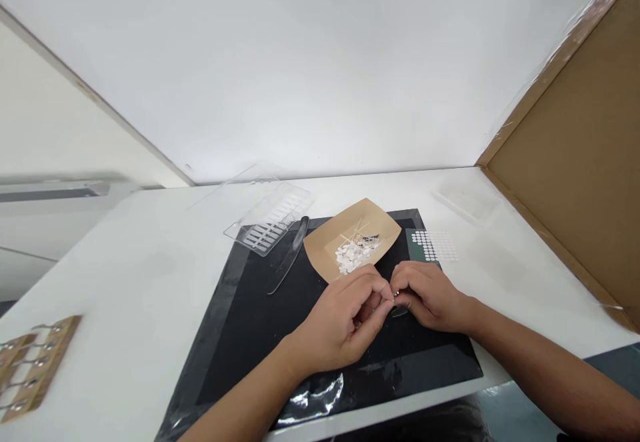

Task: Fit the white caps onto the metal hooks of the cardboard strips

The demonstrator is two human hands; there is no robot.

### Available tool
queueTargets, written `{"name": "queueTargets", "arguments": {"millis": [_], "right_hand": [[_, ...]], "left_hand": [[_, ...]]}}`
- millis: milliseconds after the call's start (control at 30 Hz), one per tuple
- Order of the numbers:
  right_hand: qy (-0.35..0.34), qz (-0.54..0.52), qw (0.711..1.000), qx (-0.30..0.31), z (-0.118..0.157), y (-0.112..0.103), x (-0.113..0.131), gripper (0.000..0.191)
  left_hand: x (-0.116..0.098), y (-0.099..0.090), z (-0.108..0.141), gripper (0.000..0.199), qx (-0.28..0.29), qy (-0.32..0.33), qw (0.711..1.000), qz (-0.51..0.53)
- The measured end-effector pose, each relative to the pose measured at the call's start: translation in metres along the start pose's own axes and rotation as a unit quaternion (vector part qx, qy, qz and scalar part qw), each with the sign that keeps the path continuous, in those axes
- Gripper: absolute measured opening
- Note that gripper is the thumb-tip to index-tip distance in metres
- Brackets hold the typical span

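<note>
We see both hands at work over the near right part of a black mat (250, 322), their fingertips meeting. The left hand (347, 315) has its thumb and index finger pinched together, the other fingers curled in; we cannot tell what, if anything, lies between its tips. The right hand (430, 295) pinches a small shiny piece (397, 293) between thumb and index finger, right beside the left fingertips; it is too small for us to name. A dark oval object (399, 311) shows just below those fingers, and we cannot tell whether it is held or lies on the mat.

Just beyond the hands we have an open brown paper tray (320, 250) holding a heap of white pieces (353, 255), some thin pale sticks and a few dark bits. To its left, a curved dark strip (291, 257) lies slantwise on the mat, and farther left a clear plastic box (240, 231) with rows of white slips overlaps the mat's far left corner. At the mat's far right edge is a green sheet (416, 249) with white rounded stickers. A clear shallow container (467, 202) sits on the white table (115, 282) at far right; a wooden block with metal hooks (55, 355) lies at near left.
</note>
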State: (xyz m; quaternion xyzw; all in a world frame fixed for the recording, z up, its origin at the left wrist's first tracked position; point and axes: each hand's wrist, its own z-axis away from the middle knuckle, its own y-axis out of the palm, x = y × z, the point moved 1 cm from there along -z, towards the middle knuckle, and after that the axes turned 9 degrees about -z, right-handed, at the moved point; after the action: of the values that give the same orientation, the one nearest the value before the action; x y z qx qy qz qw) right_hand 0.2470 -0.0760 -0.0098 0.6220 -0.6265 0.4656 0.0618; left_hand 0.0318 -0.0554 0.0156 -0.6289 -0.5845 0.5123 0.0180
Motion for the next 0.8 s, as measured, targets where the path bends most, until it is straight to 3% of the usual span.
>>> {"name": "queueTargets", "arguments": {"millis": [267,500,800], "right_hand": [[0.0,0.032,0.999,-0.002,0.0002,-0.0002,-0.0023,0.025],[-0.004,0.047,0.999,0.007,-0.0011,0.0016,-0.0007,0.032],[-0.016,0.156,0.986,-0.054,0.0006,0.0077,0.0023,0.03]], "left_hand": [[0.0064,0.0006,-0.0009,0.01,-0.019,-0.05,0.998,0.02],[0.0083,0.0008,-0.001,0.007,-0.073,-0.023,0.997,0.005],[0.0078,0.0005,-0.0014,0.018,-0.143,0.011,0.989,0.018]]}}
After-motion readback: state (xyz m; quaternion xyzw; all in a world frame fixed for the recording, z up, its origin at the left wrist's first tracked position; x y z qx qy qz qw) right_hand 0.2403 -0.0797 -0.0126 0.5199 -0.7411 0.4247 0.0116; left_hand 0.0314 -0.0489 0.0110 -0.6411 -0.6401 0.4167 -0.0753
